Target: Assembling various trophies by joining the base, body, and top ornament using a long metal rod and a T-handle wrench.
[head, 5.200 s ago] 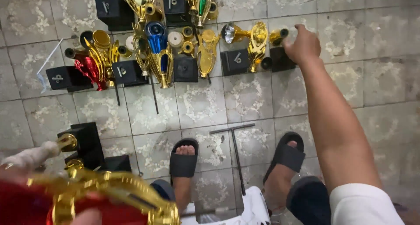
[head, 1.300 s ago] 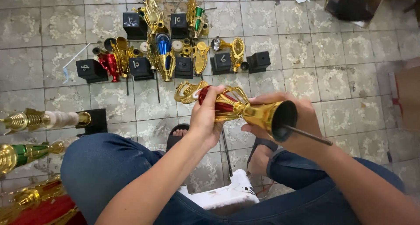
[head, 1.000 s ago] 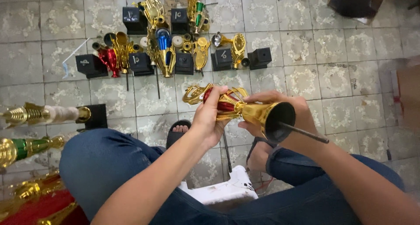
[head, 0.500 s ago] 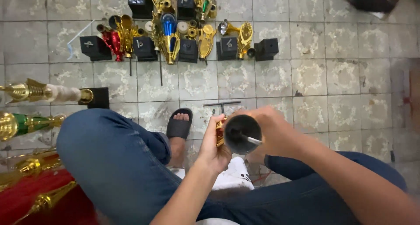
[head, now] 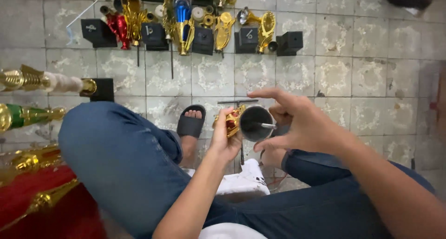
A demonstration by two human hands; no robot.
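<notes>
Trophy cup upended, body hidden.

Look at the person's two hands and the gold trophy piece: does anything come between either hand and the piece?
Nothing visible does. The left hand grips the gold trophy piece directly, and the right hand rests against its round open end, where a thin metal rod pokes out.

A second ago the gold trophy cup lay sideways between the hands; now its open base faces up. The right hand has let go and spread its fingers above the rim, while the left hand has slid underneath.
</notes>
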